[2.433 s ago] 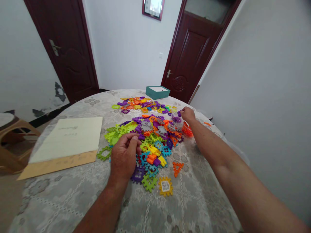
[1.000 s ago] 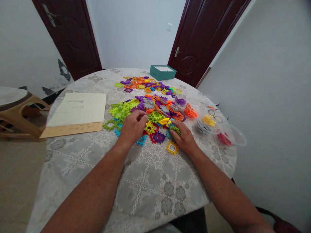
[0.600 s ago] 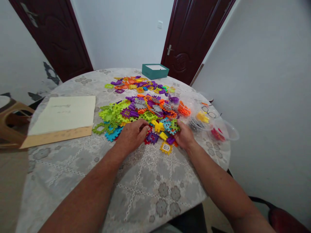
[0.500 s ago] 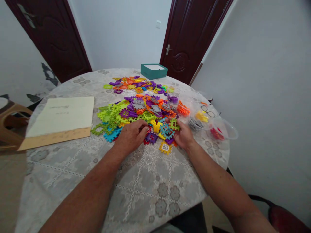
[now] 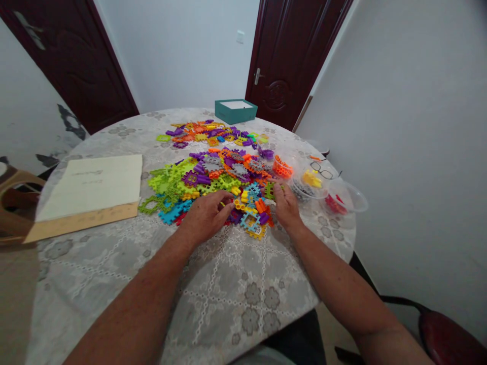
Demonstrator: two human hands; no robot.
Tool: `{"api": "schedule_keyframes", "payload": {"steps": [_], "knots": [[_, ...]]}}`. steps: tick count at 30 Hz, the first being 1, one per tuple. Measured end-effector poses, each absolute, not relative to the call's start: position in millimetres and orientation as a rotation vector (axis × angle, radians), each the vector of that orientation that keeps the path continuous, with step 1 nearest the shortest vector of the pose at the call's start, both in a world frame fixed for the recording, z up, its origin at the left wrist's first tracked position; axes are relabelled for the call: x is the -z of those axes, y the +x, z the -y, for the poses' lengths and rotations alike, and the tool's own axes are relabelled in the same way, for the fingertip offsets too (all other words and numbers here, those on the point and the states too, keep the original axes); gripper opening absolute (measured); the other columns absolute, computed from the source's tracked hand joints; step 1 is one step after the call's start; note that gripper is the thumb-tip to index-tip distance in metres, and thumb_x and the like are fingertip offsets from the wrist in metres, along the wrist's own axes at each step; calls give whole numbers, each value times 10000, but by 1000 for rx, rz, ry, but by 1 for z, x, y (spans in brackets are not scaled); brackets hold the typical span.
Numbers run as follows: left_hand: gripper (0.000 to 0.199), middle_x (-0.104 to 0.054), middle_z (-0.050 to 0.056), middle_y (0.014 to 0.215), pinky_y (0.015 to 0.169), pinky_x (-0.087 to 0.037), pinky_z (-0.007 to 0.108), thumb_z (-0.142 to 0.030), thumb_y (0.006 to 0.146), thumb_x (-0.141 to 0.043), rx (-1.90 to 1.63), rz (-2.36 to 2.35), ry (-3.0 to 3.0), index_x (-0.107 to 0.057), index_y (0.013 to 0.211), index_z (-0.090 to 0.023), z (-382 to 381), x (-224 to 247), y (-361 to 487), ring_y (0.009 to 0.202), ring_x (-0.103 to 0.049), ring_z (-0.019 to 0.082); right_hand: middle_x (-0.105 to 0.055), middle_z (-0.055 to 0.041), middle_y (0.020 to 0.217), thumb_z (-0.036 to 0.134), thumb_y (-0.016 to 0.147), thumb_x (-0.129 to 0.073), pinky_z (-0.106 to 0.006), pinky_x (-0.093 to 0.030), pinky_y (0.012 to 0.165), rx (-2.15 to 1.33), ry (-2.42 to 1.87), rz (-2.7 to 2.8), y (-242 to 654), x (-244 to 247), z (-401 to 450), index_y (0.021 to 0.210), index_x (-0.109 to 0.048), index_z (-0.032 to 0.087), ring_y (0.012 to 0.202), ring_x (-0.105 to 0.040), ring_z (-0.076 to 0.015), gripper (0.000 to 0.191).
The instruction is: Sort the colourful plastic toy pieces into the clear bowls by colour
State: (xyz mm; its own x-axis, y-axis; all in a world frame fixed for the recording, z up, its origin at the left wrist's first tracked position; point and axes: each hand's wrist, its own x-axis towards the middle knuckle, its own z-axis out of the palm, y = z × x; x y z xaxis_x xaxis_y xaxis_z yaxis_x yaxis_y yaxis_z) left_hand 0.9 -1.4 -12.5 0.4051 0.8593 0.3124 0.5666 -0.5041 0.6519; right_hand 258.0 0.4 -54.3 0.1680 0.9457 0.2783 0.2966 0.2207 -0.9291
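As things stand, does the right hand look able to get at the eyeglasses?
Probably yes: the eyeglasses lie uncovered beyond the right hand, but the tubbed yellow pieces sit roughly between, so it would likely pass over them. The green piece it holds may hinder its grip.

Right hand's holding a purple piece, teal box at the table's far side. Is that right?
Not purple: the head view shows the right hand holding a green piece. The teal box does sit at the far side of the table.
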Motion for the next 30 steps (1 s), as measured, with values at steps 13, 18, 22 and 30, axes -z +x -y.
{"api": "schedule_keyframes", "payload": {"steps": [13,18,22,30], "knots": [[318,-767,58,862,597,-578,309,-351,807,-739,-893,-926,1531,-705,1098,-225,2,6,5,661,-710,187,-519,-157,1461,318,970,-646,-539,-467,1100,-120,-929,2289,215,34,31,1629,-277,288,1328,-508,-318,756],[283,-735,37,801,565,-520,265,-304,846,-656,-915,-1181,1769,-710,1112,-221,-9,17,-7,632,-678,170,-703,-117,1130,400,978,-628,-404,-519,893,-113,-1174,2219,250,25,25,1250,-647,217,1026,-653,-263,328],[255,-774,70,897,593,-519,284,-318,878,-626,-844,-1200,1919,-737,1095,-246,-11,25,-13,703,-700,202,-675,-27,784,429,981,-613,-295,-395,659,-150,-1421,2340,266,21,25,898,-679,214,693,-588,-171,239],[230,-780,72,980,795,-512,346,-223,892,-617,-737,-1333,2214,-742,1082,-255,-6,24,-8,852,-700,233,-647,-32,838,332,915,-646,-276,-298,618,-217,-1453,2444,250,26,32,871,-596,206,693,-519,-155,143]]}}
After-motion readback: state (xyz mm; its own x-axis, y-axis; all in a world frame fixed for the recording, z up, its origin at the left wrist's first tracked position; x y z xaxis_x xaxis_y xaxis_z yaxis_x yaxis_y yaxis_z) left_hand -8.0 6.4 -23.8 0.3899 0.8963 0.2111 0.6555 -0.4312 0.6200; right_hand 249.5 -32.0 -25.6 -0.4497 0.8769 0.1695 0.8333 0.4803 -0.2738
